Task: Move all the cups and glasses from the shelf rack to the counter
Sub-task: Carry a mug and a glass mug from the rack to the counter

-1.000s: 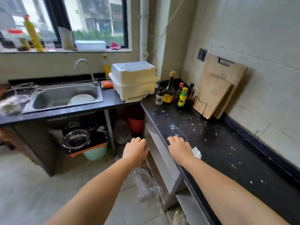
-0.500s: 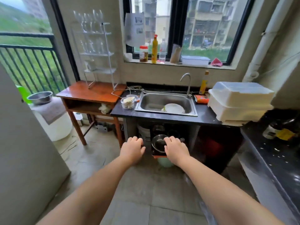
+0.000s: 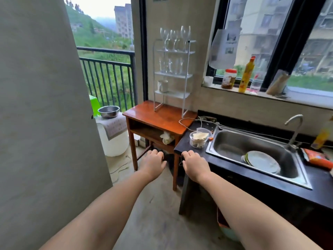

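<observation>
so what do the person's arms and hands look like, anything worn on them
Both forearms are bare as far as the view shows: no sleeves, gloves, watch or bracelets. The left hand and right hand carry no visible rings or markings on the fingers.

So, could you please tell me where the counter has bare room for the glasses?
The black counter is bare only in front of the plastic container; the sink fills the rest. The wooden table is bare left of the shelf rack.

Mid-shelf glasses (image 3: 170, 65) too blurry to count; fingers (image 3: 156, 152) curled under.
</observation>
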Demonstrator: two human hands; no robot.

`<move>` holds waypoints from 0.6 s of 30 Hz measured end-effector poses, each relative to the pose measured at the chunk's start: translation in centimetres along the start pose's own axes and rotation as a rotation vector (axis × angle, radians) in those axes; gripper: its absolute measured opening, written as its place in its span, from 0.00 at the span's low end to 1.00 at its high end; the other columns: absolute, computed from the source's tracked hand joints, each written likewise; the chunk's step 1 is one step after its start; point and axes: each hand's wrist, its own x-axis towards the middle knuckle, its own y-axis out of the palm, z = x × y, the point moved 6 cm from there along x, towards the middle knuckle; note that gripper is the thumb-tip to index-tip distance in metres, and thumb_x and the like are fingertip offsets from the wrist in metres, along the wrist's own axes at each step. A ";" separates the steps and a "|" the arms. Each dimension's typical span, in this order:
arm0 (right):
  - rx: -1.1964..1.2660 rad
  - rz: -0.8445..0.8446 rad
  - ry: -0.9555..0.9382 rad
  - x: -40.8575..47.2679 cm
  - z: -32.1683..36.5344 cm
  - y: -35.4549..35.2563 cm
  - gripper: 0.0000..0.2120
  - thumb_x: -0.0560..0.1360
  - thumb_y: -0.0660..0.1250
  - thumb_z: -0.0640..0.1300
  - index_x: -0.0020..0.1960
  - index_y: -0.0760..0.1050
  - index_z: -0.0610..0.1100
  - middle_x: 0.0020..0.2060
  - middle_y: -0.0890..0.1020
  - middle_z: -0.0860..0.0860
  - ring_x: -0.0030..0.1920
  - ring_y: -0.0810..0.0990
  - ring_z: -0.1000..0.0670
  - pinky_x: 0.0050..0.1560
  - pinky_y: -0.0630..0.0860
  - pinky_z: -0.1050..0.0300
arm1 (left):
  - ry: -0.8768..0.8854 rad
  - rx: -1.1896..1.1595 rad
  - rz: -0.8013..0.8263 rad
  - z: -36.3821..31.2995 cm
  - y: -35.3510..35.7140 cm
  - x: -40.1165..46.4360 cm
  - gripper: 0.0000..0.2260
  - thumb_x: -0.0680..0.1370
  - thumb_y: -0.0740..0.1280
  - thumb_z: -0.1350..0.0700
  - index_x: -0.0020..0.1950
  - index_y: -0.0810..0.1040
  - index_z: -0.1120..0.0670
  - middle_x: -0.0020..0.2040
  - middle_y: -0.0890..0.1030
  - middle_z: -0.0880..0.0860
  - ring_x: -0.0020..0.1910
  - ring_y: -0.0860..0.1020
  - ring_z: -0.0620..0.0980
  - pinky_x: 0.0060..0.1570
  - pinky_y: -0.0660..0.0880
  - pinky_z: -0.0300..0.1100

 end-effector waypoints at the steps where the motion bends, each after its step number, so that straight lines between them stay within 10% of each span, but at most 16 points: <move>1: -0.003 0.001 -0.016 2.6 -0.2 -0.2 0.16 0.81 0.55 0.47 0.67 0.67 0.45 0.62 0.74 0.45 0.63 0.74 0.43 0.59 0.73 0.46 | -0.021 -0.010 0.003 0.8 -0.1 2.4 0.14 0.81 0.58 0.48 0.61 0.75 0.53 0.60 0.76 0.53 0.63 0.72 0.53 0.60 0.72 0.48; 18: -0.027 -0.036 -0.093 32.0 -0.9 0.3 0.17 0.81 0.56 0.46 0.69 0.65 0.45 0.62 0.74 0.45 0.61 0.75 0.42 0.55 0.74 0.50 | -0.071 -0.102 -0.050 9.4 -1.0 29.3 0.14 0.80 0.59 0.49 0.60 0.75 0.56 0.59 0.75 0.55 0.62 0.71 0.55 0.56 0.74 0.49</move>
